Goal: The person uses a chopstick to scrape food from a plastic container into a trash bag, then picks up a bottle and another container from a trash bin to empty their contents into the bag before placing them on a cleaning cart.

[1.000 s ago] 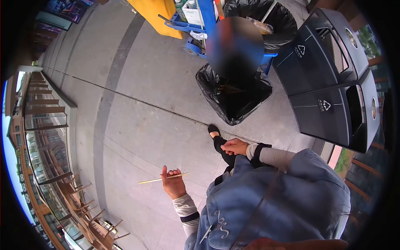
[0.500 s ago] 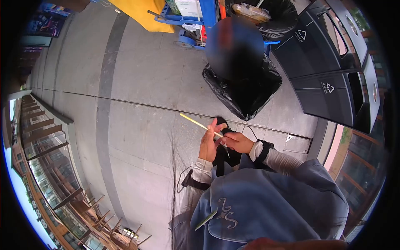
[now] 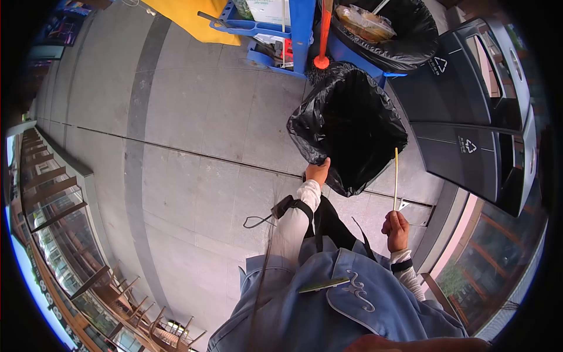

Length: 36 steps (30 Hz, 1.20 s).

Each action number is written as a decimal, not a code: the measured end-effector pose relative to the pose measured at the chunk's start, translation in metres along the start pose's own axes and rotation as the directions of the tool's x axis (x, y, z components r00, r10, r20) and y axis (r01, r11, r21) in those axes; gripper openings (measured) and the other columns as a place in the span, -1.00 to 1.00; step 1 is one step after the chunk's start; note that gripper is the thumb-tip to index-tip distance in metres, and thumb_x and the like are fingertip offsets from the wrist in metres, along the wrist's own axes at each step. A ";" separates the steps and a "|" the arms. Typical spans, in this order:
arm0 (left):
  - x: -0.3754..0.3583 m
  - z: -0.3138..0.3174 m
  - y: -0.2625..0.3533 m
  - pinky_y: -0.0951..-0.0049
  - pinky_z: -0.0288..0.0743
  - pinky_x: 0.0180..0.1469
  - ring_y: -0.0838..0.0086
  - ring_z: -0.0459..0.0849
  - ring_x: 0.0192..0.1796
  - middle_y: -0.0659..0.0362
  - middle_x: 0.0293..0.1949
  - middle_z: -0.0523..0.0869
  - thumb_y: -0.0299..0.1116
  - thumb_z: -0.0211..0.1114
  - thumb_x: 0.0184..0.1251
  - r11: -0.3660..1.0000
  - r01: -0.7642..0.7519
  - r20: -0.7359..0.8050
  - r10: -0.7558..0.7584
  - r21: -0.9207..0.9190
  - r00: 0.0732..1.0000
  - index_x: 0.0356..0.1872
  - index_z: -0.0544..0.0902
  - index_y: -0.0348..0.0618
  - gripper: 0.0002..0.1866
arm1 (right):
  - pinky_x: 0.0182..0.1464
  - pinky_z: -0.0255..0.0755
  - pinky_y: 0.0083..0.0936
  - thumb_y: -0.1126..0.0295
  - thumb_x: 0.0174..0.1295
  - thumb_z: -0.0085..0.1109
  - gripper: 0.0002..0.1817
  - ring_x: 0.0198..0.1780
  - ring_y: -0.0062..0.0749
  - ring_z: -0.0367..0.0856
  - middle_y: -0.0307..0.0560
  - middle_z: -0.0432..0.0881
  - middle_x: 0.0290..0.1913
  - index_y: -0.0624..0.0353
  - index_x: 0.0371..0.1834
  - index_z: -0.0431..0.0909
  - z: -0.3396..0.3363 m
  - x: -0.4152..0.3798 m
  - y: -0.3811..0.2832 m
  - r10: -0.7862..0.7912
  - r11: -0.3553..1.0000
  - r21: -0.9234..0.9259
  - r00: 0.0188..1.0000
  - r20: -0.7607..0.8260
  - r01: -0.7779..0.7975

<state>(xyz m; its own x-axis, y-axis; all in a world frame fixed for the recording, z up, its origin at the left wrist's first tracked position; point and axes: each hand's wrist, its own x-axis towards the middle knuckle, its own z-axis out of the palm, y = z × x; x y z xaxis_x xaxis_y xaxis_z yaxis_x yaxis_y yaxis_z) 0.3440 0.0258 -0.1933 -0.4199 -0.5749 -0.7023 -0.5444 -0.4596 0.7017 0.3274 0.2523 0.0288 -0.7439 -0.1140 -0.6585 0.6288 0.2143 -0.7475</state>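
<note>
My left hand [image 3: 318, 172] is closed on the near left rim of a large black bin bag [image 3: 305, 126], which stands wide open on the paving with a dark inside. To the right, my right hand [image 3: 397, 230] is closed round the lower end of a thin yellow stick [image 3: 396, 179]. The stick points up, away from me, and its tip lies near the bag's right edge in view. Whether the tip touches the bag I cannot tell.
Beyond the bag stand a blue cart [image 3: 301, 41] with a yellow cloth [image 3: 199, 20], an orange pole [image 3: 325, 35] and another bag-lined bin [image 3: 404, 41] holding rubbish. Dark recycling bins [image 3: 454, 100] are at the right. Chairs [image 3: 146, 322] are at the lower left.
My hands were together round the stick and have moved apart. The left has taken hold of the bag's rim; the right has moved right with the stick. The blurred shape over the bag is gone.
</note>
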 end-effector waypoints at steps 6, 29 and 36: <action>0.006 -0.014 0.013 0.20 0.37 -0.47 0.05 0.61 -0.51 -0.18 -0.66 0.56 -0.30 0.12 0.00 0.979 0.008 0.066 -0.022 0.204 0.998 -0.68 0.51 -0.47 -0.67 | -0.66 0.05 -0.67 0.21 0.31 -0.07 -0.69 -0.72 -0.69 0.20 -0.33 0.27 -0.75 0.21 -0.48 0.42 0.012 -0.011 0.007 0.031 1.000 0.001 0.998 -0.063 -0.031; -0.027 -0.571 0.145 0.46 0.58 -0.29 0.40 0.64 -0.28 0.14 -0.27 0.62 -0.61 0.11 0.02 0.875 0.126 -0.117 -0.203 -0.467 0.972 -0.22 0.53 -0.30 -0.76 | -0.59 0.06 -0.70 0.27 0.32 -0.08 -0.73 -0.65 -0.70 0.16 -0.37 0.24 -0.70 0.24 -0.44 0.43 0.338 -0.052 -0.053 -0.206 0.977 -0.052 0.978 0.036 0.207; 0.020 -0.712 0.141 0.45 0.40 -0.44 0.44 0.54 -0.31 0.23 -0.30 0.55 -0.46 0.12 -0.05 0.991 -0.075 -0.536 0.005 -0.109 0.844 -0.27 0.49 -0.17 -0.76 | -0.59 0.12 -0.71 0.28 0.29 -0.06 -0.73 -0.65 -0.71 0.20 -0.35 0.27 -0.70 0.25 -0.46 0.46 0.456 -0.009 -0.061 -0.165 0.974 -0.123 0.969 0.186 0.190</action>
<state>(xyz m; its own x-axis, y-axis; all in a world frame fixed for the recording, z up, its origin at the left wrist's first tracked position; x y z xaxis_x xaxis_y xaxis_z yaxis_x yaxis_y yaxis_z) 0.7757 -0.5321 -0.0235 0.0322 -0.8505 -0.5249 -0.4286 -0.4862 0.7615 0.3991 -0.2020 0.0409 -0.7823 -0.3262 -0.5307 0.4437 0.3063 -0.8422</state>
